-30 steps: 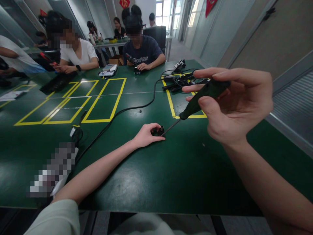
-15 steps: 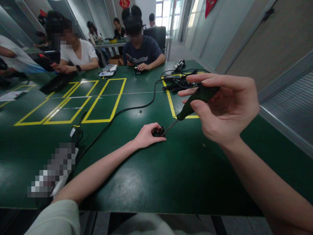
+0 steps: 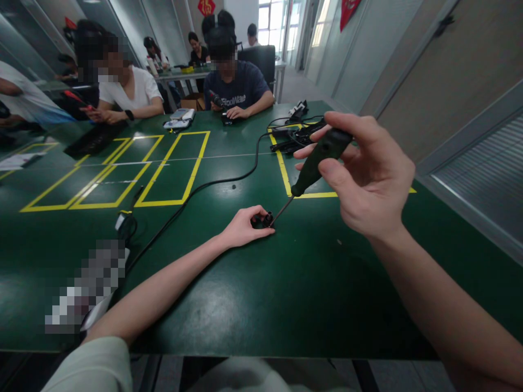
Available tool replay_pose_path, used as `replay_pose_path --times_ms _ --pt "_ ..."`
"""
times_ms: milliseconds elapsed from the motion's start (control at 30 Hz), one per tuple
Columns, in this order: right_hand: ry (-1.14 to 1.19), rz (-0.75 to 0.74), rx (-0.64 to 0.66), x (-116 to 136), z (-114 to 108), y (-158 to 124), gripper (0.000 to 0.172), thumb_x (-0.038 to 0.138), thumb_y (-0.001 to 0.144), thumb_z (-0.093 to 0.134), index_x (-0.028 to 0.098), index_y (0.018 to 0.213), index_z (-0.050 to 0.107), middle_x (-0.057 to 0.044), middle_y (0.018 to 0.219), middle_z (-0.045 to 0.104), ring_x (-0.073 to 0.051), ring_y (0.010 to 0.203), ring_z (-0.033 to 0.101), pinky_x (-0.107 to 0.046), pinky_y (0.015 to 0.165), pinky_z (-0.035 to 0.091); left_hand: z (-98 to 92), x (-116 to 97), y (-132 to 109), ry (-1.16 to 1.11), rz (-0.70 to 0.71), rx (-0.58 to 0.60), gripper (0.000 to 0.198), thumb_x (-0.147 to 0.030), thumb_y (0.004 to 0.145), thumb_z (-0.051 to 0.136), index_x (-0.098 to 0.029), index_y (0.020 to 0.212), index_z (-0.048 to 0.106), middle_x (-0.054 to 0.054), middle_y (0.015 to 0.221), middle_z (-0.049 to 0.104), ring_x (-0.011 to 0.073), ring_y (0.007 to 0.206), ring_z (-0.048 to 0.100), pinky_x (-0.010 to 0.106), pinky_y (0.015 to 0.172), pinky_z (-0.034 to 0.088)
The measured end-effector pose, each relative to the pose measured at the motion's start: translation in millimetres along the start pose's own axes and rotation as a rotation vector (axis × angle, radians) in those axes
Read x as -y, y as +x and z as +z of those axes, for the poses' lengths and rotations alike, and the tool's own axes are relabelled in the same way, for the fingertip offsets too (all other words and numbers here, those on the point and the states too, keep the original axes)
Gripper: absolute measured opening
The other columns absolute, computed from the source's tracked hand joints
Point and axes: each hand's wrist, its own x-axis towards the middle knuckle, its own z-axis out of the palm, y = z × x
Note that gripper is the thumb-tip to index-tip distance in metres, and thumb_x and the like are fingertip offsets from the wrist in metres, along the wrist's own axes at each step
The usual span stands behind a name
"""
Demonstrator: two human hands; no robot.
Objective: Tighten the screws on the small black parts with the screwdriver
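Observation:
My left hand [image 3: 245,226] rests on the green table, its thumb and fingers closed round a small black part [image 3: 267,219] with a short round stub on top. My right hand [image 3: 368,174] grips the dark handle of a screwdriver [image 3: 312,165] between thumb and fingers. The screwdriver slants down to the left, and its thin metal shaft ends at the black part beside my left thumb. Exactly where the tip sits on the part is too small to make out.
Black parts and cables [image 3: 296,136] lie in a yellow-taped square at the back right. A black cable [image 3: 212,185] crosses the table [image 3: 245,321] to a pixelated object [image 3: 87,286] at the left. Opposite sits a person in a dark shirt [image 3: 241,87]; another in white [image 3: 134,90].
My right hand has shifted slightly left with its fingers turned around the screwdriver handle. The tip stays at the black part. My left hand has hardly moved.

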Motion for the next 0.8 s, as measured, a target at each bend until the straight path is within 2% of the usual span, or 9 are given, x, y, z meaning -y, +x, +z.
replay_pose_path --times_ms 133,300,400,500,600,700,800 --pt "0.141 -0.029 0.081 0 -1 2 0.038 0.013 0.091 0.068 0.030 0.124 0.071 -0.001 0.110 0.074 -0.021 0.104 0.078 -0.038 0.087 0.069 0.3 1 0 -0.010 0.002 -0.003 0.032 -0.044 0.077 0.082 -0.019 0.089 0.067 0.000 0.081 0.069 0.0169 0.076 0.062 0.032 0.078 0.051" --pt "0.126 -0.131 0.056 -3 -4 7 0.038 0.005 0.080 0.078 0.025 0.111 0.073 0.000 0.101 0.077 -0.015 0.099 0.077 -0.027 0.085 0.065 0.9 2 0 0.000 0.001 0.000 0.031 -0.043 0.077 0.082 -0.019 0.089 0.067 0.000 0.080 0.069 0.0165 0.076 0.061 0.031 0.077 0.051" --pt "0.137 -0.120 0.105 -3 -7 10 0.036 0.006 0.081 0.077 0.026 0.111 0.074 0.000 0.107 0.078 -0.014 0.101 0.075 -0.029 0.092 0.062 1.5 3 0 0.002 -0.005 -0.001 0.031 -0.043 0.077 0.082 -0.019 0.090 0.067 -0.001 0.080 0.069 0.0164 0.075 0.061 0.031 0.077 0.051" --pt "0.183 -0.084 0.189 -1 -12 10 0.039 0.008 0.082 0.075 0.028 0.116 0.075 -0.001 0.120 0.075 -0.014 0.096 0.075 -0.032 0.087 0.064 1.6 3 0 0.000 -0.003 -0.002 0.031 -0.043 0.077 0.082 -0.019 0.091 0.067 -0.001 0.079 0.069 0.0164 0.075 0.061 0.031 0.076 0.051" --pt "0.231 -0.018 0.246 -1 -13 8 0.045 0.013 0.089 0.070 0.030 0.131 0.071 0.000 0.115 0.075 -0.015 0.098 0.076 -0.033 0.090 0.066 1.3 1 0 -0.007 0.010 -0.002 0.031 -0.043 0.078 0.082 -0.019 0.090 0.067 0.000 0.079 0.068 0.0165 0.075 0.061 0.031 0.076 0.051" --pt "0.220 0.004 0.225 -1 -9 6 0.048 0.016 0.094 0.064 0.033 0.138 0.065 0.000 0.114 0.077 -0.017 0.100 0.076 -0.037 0.095 0.067 0.9 1 0 -0.017 0.018 -0.003 0.030 -0.043 0.078 0.081 -0.019 0.090 0.067 0.000 0.079 0.068 0.0164 0.074 0.061 0.031 0.076 0.051" --pt "0.116 0.002 0.150 -2 -4 2 0.045 0.018 0.093 0.066 0.040 0.132 0.067 0.001 0.112 0.076 -0.018 0.095 0.076 -0.038 0.088 0.068 0.6 1 -1 -0.018 0.014 -0.001 0.030 -0.043 0.078 0.081 -0.019 0.090 0.067 0.000 0.080 0.068 0.0165 0.074 0.061 0.031 0.076 0.050"
